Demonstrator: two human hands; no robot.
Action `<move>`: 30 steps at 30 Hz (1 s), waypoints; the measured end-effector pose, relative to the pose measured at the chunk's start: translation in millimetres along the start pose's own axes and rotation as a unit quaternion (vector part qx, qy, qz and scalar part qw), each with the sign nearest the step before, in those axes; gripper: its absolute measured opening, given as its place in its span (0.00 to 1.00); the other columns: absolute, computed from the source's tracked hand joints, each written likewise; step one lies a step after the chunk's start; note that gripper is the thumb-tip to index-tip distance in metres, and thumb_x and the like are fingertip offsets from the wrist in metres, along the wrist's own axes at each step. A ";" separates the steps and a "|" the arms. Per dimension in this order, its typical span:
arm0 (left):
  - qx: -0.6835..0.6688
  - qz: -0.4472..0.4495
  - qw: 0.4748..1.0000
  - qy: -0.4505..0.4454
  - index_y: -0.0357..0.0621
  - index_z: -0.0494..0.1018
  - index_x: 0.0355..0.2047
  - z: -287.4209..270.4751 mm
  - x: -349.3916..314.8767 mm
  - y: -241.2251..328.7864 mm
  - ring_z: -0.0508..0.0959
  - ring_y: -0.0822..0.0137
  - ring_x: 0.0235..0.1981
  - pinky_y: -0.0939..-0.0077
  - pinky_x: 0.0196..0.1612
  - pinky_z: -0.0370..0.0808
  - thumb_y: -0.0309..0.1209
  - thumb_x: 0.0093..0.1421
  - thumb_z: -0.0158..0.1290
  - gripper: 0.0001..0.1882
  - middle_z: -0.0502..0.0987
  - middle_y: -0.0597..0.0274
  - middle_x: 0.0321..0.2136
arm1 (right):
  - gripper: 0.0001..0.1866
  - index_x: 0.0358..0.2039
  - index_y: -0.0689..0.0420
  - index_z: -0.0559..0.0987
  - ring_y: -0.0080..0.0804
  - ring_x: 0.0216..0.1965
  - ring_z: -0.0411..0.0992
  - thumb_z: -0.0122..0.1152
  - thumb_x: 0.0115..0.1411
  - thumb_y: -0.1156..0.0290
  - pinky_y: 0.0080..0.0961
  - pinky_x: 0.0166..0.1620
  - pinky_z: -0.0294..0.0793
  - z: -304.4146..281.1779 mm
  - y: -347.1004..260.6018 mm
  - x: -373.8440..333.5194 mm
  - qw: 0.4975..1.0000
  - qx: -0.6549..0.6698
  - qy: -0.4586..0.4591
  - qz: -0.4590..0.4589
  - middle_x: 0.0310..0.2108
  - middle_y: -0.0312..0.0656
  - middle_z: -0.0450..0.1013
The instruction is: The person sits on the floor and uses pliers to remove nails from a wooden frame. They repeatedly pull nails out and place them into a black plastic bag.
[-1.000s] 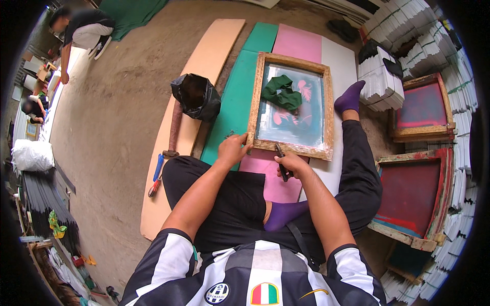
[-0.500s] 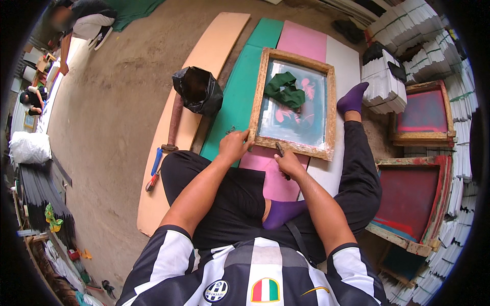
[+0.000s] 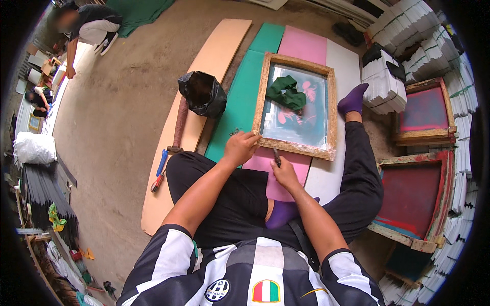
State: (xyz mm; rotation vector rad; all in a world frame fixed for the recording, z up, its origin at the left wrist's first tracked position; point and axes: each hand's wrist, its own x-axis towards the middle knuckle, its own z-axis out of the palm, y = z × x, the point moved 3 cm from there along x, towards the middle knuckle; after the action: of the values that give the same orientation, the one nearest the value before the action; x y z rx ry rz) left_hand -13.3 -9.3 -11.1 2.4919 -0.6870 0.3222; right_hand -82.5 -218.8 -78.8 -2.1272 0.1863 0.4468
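Observation:
A wooden screen-printing frame point(image 3: 331, 109) lies in front of me, its blue-grey mesh marked with pink leaf shapes. A crumpled dark green cloth point(image 3: 287, 93) rests on the mesh. My left hand point(image 3: 240, 149) is closed at the frame's near left corner, fingertips on the wood. In my right hand point(image 3: 287, 173) is a slim hand tool point(image 3: 277, 161) with a dark handle and narrow metal tip; its exact kind is unclear. The tip points at the frame's near edge; whether they touch, I cannot tell.
Beneath the frame are peach, green, pink and white boards point(image 3: 343, 66). On the left lie a hammer point(image 3: 180, 122), a blue-handled tool point(image 3: 162, 162), a red-handled tool point(image 3: 157, 182) and a black plastic bag point(image 3: 204, 94). Framed screens point(image 3: 411, 196) and paper stacks point(image 3: 383, 84) stand right. Two people are far left.
My right hand has drawn slightly back and left with the tool, whose angle has turned. My left hand stays at the corner. The whole view has shifted a little.

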 end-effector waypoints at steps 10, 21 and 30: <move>0.035 0.109 0.993 -0.007 0.53 0.83 0.30 -3.2 -5.7 2.4 0.80 0.63 0.32 0.66 0.35 0.76 0.30 0.52 0.61 0.05 0.81 0.70 0.28 | 0.16 0.46 0.60 0.75 0.47 0.32 0.78 0.58 0.66 0.61 0.41 0.36 0.76 15.4 -39.5 -5.9 0.990 0.057 -0.126 0.005 0.30 0.51 0.77; 0.159 -0.260 0.945 -0.120 0.47 0.84 0.27 4.0 -10.5 -54.0 0.84 0.55 0.34 0.58 0.35 0.78 0.43 0.57 0.63 0.13 0.84 0.57 0.28 | 0.12 0.51 0.56 0.69 0.39 0.32 0.81 0.53 0.71 0.65 0.36 0.30 0.83 1.0 -23.0 -9.6 0.908 0.312 -0.155 0.234 0.37 0.49 0.77; 0.108 -0.357 0.914 -0.162 0.45 0.85 0.32 3.1 -7.5 -58.9 0.85 0.49 0.36 0.54 0.38 0.80 0.49 0.60 0.61 0.19 0.84 0.48 0.30 | 0.11 0.43 0.60 0.70 0.37 0.26 0.79 0.53 0.71 0.66 0.34 0.26 0.82 3.7 -16.2 8.7 0.928 0.261 -0.137 0.229 0.31 0.48 0.75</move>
State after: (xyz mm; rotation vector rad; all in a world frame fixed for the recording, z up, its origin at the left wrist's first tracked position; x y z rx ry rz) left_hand 12.0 35.0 -41.7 2.8295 0.1920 -0.3104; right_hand -70.5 -206.3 -71.5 -1.4686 0.5801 0.8562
